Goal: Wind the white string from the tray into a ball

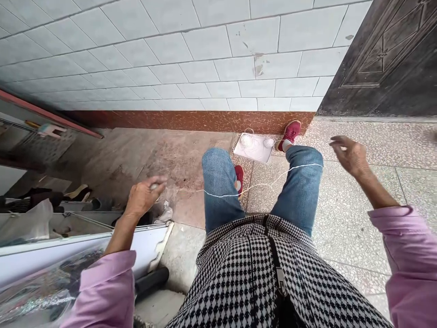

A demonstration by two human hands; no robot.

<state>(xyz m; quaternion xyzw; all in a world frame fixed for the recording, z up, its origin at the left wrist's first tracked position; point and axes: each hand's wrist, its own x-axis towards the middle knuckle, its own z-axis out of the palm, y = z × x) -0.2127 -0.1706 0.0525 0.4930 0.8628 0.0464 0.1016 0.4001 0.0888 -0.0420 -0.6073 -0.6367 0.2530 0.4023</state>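
Note:
A thin white string point(221, 196) runs across both my knees, sagging between them, with a small loop or knot in the middle. At its left end my left hand point(145, 196) is closed, fingers blurred by motion, and the string leads towards its fingertips. A small greyish spot shows between those fingers. Out to the right, my right hand point(351, 155) is raised beyond the knee with its fingers bent together; what they pinch cannot be made out. On the floor by my feet, a shallow white tray point(262, 158) holds white balls of string point(246, 140).
A tiled wall point(205, 68) with a brown base strip stands ahead. A dark door point(385, 68) is at the upper right. On the left are a white-edged shelf point(150, 243) with clutter, a plastic bag point(34, 223) and a black roll point(152, 282).

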